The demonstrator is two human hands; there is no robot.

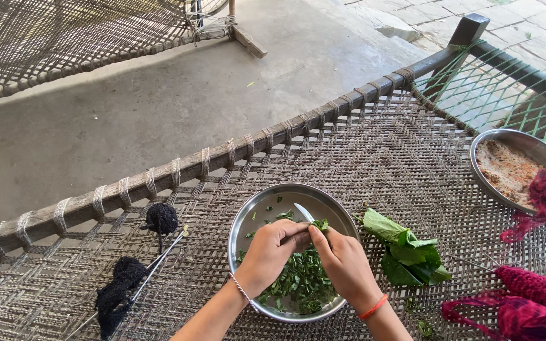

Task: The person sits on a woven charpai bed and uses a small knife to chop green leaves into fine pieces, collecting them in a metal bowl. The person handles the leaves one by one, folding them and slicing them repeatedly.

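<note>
Hands meet over the steel bowl so the cut pieces drop straight onto the chopped greens inside. Your left hand is curled around a knife, blade pointing to 12 o'clock; your right hand pinches a small bunch of leaves against the edge. Whole leaves wait at 3 o'clock of the bowl, within reach. The knife handle is hidden in your fist. The dark yarn and needles lie at 9 o'clock.

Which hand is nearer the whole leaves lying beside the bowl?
Right. The right hand is over the bowl, just left of the leaves; the left hand sits farther left, beyond it.
</note>
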